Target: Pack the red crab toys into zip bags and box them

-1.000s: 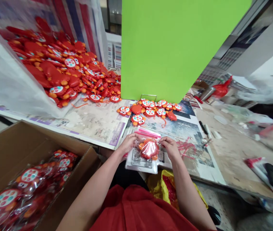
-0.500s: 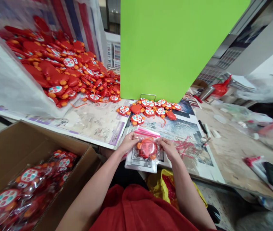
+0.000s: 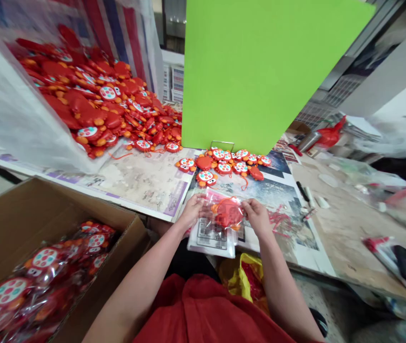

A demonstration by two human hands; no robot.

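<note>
My left hand (image 3: 192, 212) and my right hand (image 3: 256, 215) pinch the two sides of a clear plastic bag (image 3: 213, 210) with a red crab toy (image 3: 228, 213) inside it. The bag hovers just over a stack of empty clear bags (image 3: 210, 239) at the table's near edge. Beyond my hands, a small cluster of loose crab toys (image 3: 220, 164) lies on the table. A big heap of the same red toys (image 3: 92, 102) spills from a plastic sack at the far left.
A cardboard box (image 3: 27, 214) at my lower left holds several bagged toys (image 3: 42, 267). A large green panel (image 3: 256, 71) stands upright behind the cluster. Pens (image 3: 305, 193) and plastic clutter lie on the right side. A yellow bag (image 3: 246, 281) sits below the table edge.
The bagged toy has shifted slightly right and up between my hands. Both hands stay gripping the bag's edges.
</note>
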